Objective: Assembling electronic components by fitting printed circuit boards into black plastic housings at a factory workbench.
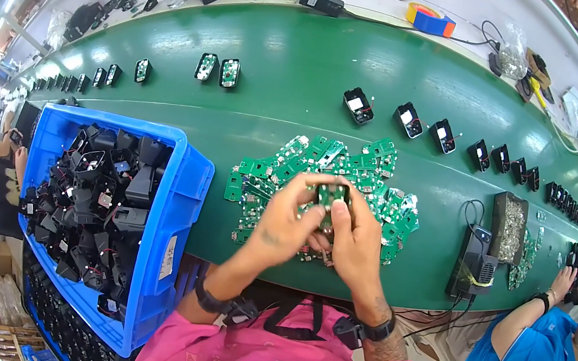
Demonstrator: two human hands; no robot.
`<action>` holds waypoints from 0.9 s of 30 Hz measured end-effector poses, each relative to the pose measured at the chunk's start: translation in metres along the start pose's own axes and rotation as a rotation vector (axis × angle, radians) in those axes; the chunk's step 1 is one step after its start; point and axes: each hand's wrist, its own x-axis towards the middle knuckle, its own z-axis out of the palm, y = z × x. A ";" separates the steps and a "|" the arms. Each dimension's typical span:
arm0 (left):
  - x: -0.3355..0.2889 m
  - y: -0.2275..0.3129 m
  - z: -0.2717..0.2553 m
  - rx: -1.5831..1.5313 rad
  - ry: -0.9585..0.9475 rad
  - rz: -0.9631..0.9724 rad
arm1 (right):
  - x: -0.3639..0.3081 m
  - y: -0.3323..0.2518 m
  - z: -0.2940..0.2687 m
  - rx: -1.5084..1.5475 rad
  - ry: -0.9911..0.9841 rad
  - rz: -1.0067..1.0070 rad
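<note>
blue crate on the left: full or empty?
Full. The blue crate is heaped nearly to its rim with black plastic housings. Both hands hold a green circuit board beside it.

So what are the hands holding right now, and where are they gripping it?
Both hands, left hand and right hand, hold one small green circuit board by its side edges between the fingertips, above the pile of circuit boards.

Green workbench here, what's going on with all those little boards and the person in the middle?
A person in a pink shirt holds one small green circuit board between the left hand and right hand, above a heap of similar green boards on the long green belt. A blue plastic crate of black plastic housings sits at their left. More black housings stand in a row along the belt. A co-worker in blue works at the right.
</note>
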 end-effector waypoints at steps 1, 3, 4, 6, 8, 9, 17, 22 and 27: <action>0.009 0.004 -0.008 -0.139 0.038 -0.113 | 0.000 -0.005 -0.005 0.005 -0.007 -0.006; 0.021 0.016 -0.034 -0.459 0.042 -0.236 | 0.002 -0.029 -0.014 0.275 -0.050 0.191; 0.021 0.023 -0.038 -0.554 0.006 -0.220 | 0.003 -0.027 -0.015 0.355 -0.031 0.128; 0.026 0.023 -0.043 -0.638 -0.024 -0.239 | 0.002 -0.027 -0.024 0.309 -0.054 0.121; 0.030 0.021 -0.047 -0.749 -0.072 -0.284 | 0.001 -0.023 -0.027 0.280 -0.085 0.128; 0.032 0.021 -0.049 -0.748 -0.072 -0.283 | 0.001 -0.022 -0.026 0.281 -0.085 0.127; 0.113 0.031 -0.085 0.112 0.185 0.073 | 0.079 -0.002 -0.045 -0.405 -0.065 -0.029; 0.200 -0.019 -0.148 0.289 0.382 0.031 | 0.161 0.031 -0.014 -0.823 0.010 -0.093; 0.199 -0.014 -0.145 0.691 0.472 0.227 | 0.188 0.038 -0.008 -0.899 -0.116 -0.076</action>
